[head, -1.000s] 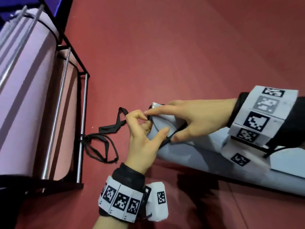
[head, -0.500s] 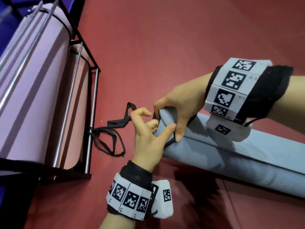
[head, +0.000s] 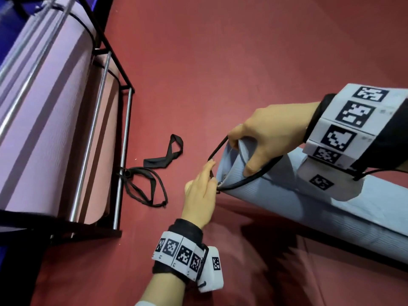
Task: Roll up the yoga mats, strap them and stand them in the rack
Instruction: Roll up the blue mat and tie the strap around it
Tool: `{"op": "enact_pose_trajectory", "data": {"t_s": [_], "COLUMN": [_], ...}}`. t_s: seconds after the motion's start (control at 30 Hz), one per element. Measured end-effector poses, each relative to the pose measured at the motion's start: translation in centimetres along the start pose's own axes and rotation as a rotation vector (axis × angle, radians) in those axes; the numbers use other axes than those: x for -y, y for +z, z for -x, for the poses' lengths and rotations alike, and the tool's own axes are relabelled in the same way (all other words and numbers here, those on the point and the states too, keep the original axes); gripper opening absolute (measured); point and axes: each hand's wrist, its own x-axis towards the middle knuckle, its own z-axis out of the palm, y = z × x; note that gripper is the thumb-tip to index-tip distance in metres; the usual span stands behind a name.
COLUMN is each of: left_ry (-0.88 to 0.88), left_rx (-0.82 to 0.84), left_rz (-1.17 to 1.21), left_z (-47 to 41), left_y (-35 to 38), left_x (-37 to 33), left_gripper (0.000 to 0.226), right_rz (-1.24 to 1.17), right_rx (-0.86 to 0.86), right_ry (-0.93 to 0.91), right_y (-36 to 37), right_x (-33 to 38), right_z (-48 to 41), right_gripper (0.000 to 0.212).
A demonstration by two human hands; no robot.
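Lying on the red floor, the rolled blue mat has its long axis running from mid-frame down to the lower right, and its open, spiralled end points up-left toward the rack. A thin black strap is looped loosely round that end.

The right hand reaches in from the right, wrist high. Its fingers are curled over the rim of the roll and its thumb is pressed on the outer wrap just above the strap, a closed grip on the mat's end. The left hand comes up from below, back to the camera. Its fingers are straight and together, with the tips touching the strap at the mat's end. Its thumb is hidden, so no clasp shows.

Two pink rolled mats stand in the rack, and loose black straps lie on the floor beside its foot.
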Motion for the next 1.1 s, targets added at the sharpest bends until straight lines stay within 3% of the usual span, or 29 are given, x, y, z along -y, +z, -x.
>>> {"op": "enact_pose_trajectory", "data": {"t_s": [0.1, 0.2, 0.27, 0.3, 0.33, 0.43, 0.47, 0.53, 0.6, 0.73, 0.8, 0.87, 0.93, 0.97, 1.03, 1.1], "left_ry": [-0.118, -0.375, -0.467, -0.455, -0.38, -0.223, -0.227, -0.254, -0.311, -0.425, -0.447, -0.429, -0.402, -0.4, -0.384, -0.342], "left_rx": [0.044, 0.086, 0.14, 0.193, 0.235, 0.175, 0.122, 0.092, 0.1, 0.059, 0.0, -0.041, -0.025, -0.027, -0.065, -0.099], "left_rz": [0.121, 0.474, 0.659, 0.606, 0.554, 0.489, 0.563, 0.719, 0.86, 1.323, 1.386, 1.408, 1.405, 1.392, 1.366, 1.285], "left_z": [-0.3, -0.5, -0.1, 0.4, 1.0, 0.7, -0.3, -2.3, -3.2, -3.9, -4.5, -5.0, -5.4, -5.6, -5.7, -6.0], "left_y": [0.6, 2.2, 3.8, 4.3, 4.5, 5.2, 5.2, 5.7, 7.1, 8.7, 9.2, 9.7, 10.2, 10.6, 10.9, 11.8], "left_x": [1.1, 1.2, 1.3, 0.8, -0.1, -1.3, -1.2, -1.3, -2.2, -5.2, -5.1, -5.1, -4.9, -5.1, -5.0, -4.5], "left_gripper": [0.061, 0.056, 0.087, 0.098, 0.095, 0.068, 0.066, 0.087, 0.094, 0.112, 0.107, 0.102, 0.098, 0.086, 0.061, 0.051], "right_rz": [-0.034, -0.024, -0.039, -0.053, -0.064, -0.119, -0.118, -0.094, -0.09, -0.057, -0.096, -0.347, -0.618, -0.694, -0.758, -0.746], "right_rx": [0.007, -0.01, -0.039, -0.048, -0.053, -0.08, -0.103, -0.16, -0.217, -0.336, -0.414, -0.412, -0.363, -0.335, -0.305, -0.268], "right_ry": [-0.013, -0.006, 0.03, 0.048, 0.061, 0.105, 0.121, 0.168, 0.215, 0.252, 0.299, 0.352, 0.389, 0.418, 0.457, 0.456], "right_y": [-0.1, -0.1, -0.4, -0.5, -0.7, -1.1, -1.1, -0.9, -0.9, 0.1, 2.1, 4.7, 7.3, 8.8, 11.1, 12.1], "right_x": [-0.4, -0.8, -1.5, -1.9, -2.4, -3.7, -3.9, -4.4, -4.5, -4.1, -4.8, -6.4, -8.8, -10.1, -11.6, -13.0], "right_z": [0.5, 0.5, 0.2, 0.0, -0.2, -0.7, -1.0, -1.5, -2.0, -2.8, -2.8, -1.9, -0.5, 0.5, 1.9, 2.8], "right_gripper": [0.055, 0.053, 0.054, 0.054, 0.055, 0.055, 0.055, 0.056, 0.055, 0.063, 0.081, 0.099, 0.099, 0.095, 0.094, 0.106]}}
